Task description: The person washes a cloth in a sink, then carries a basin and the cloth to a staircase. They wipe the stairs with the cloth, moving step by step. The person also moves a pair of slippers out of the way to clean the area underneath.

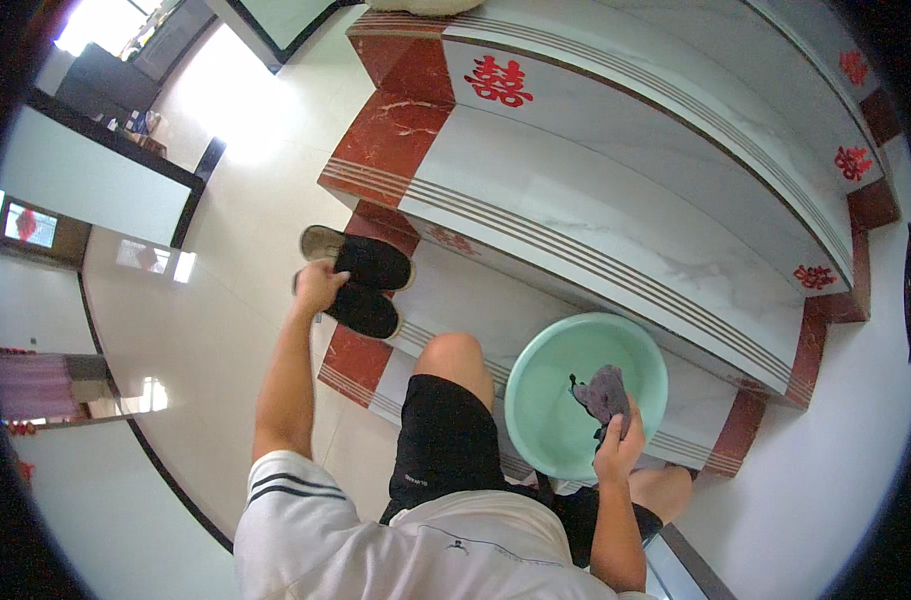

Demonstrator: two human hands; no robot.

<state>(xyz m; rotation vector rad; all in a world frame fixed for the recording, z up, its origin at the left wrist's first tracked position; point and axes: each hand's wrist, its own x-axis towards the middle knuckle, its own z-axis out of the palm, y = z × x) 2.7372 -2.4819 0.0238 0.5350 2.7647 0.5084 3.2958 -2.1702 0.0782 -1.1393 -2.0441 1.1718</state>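
My left hand (320, 285) is at the heel ends of a pair of black slippers (373, 262), which lie side by side at the end of a stair step; its fingers touch them, though whether they grip is unclear. In my right hand (620, 442) is a bunched grey cloth (604, 394) with a small dark strap or cord hanging from it. That hand is over a pale green plastic basin (523, 367) on the lower marble steps, in front of my knees. No water can be made out in the basin.
Marble stairs (575, 165) with red-brown ends and red paper characters (499, 81) rise beyond the basin. A white wall (793, 480) borders them on the right. To the left lies a glossy tiled floor (230, 300). A beige object (425, 6) rests on an upper step.
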